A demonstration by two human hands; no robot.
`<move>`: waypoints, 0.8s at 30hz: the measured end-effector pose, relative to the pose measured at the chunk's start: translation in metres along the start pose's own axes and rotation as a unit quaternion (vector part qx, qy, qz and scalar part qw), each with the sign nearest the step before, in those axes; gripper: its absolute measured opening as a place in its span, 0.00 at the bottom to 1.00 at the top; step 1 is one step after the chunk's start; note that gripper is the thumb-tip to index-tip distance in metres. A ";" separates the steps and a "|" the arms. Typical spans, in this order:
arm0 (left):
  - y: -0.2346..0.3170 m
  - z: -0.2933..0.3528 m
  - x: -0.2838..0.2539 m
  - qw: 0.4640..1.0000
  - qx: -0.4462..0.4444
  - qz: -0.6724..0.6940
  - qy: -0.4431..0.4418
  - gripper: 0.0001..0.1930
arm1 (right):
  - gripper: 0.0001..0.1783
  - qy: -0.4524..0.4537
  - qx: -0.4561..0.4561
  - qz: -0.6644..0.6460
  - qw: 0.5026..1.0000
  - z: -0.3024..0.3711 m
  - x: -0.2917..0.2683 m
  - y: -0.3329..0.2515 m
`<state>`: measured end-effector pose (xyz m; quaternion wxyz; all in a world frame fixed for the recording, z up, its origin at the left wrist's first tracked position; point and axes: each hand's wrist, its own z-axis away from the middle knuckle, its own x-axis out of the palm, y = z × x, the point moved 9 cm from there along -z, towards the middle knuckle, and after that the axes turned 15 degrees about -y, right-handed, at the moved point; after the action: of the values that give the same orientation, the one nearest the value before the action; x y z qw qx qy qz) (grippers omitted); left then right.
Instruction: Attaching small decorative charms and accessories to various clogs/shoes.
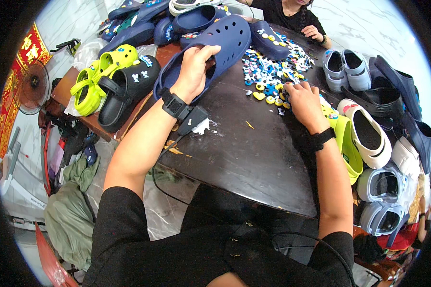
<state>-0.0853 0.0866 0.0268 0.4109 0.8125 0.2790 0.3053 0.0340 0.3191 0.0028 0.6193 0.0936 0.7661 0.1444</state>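
Observation:
My left hand (192, 71) grips a navy-blue clog (227, 40) with round holes in its toe, held tilted above the table. Its thumb lies over the clog's rim and the other fingers are hidden. My right hand (303, 103) reaches down to a pile of small colourful shoe charms (271, 71), its bent fingers set apart at the pile's near edge. No charm shows clearly between them. Just beyond the held clog, another navy clog (269, 40) with charms on its toe rests against the pile.
A dark table (239, 143) lies before me. Lime-green clogs (88, 91) and a black clog (124, 95) sit at left; more navy clogs (134, 36) lie behind. White, lime and grey-blue clogs (380, 184) line the right side. Another person (289, 19) is across the table.

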 end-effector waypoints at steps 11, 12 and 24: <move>-0.004 0.001 0.001 1.000 -0.018 -0.012 -0.007 0.12 | 0.05 -0.010 0.015 -0.070 0.997 -0.004 -0.011 0.004; -0.004 0.000 0.002 1.000 -0.017 -0.012 -0.007 0.12 | 0.04 -0.004 0.013 -0.092 0.996 -0.004 -0.012 0.006; -0.004 0.000 0.007 1.000 -0.007 -0.014 -0.004 0.09 | 0.07 0.067 0.073 -0.469 0.878 -0.011 -0.006 0.053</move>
<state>-0.0813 0.0940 0.0253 0.4221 0.8067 0.2863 0.2987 0.0224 0.3656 0.0280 0.5532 -0.2414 0.7682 -0.2135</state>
